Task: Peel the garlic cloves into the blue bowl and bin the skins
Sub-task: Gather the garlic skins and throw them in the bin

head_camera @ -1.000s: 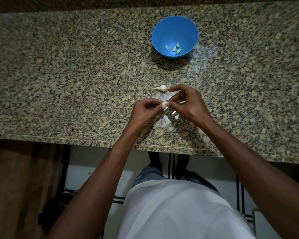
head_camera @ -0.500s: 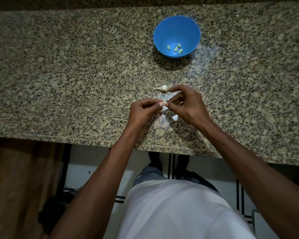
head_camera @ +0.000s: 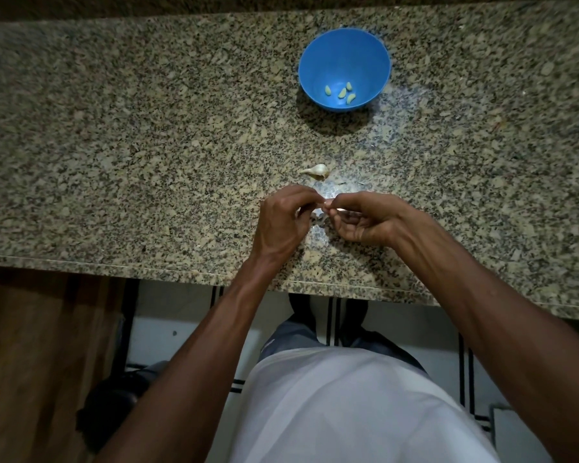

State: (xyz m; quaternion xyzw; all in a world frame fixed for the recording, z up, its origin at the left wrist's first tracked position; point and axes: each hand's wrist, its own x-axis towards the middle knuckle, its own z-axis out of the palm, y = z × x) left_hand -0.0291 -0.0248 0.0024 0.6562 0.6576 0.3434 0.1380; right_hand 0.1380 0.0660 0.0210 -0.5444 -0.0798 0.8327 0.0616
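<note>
1. Your left hand (head_camera: 283,222) and right hand (head_camera: 361,218) together pinch a small pale garlic clove (head_camera: 328,204) over the speckled granite counter (head_camera: 114,145).
2. Unpeeled white clove (head_camera: 316,170): just beyond your hands.
3. Round blue plastic bowl (head_camera: 318,61), far side: holds four peeled cloves (head_camera: 341,92).

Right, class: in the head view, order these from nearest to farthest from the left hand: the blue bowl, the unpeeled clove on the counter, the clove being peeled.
1. Clove being peeled: pinched at the left hand fingertips.
2. Unpeeled clove: on the counter just beyond the hands.
3. Blue bowl: farther back, slightly right.
</note>
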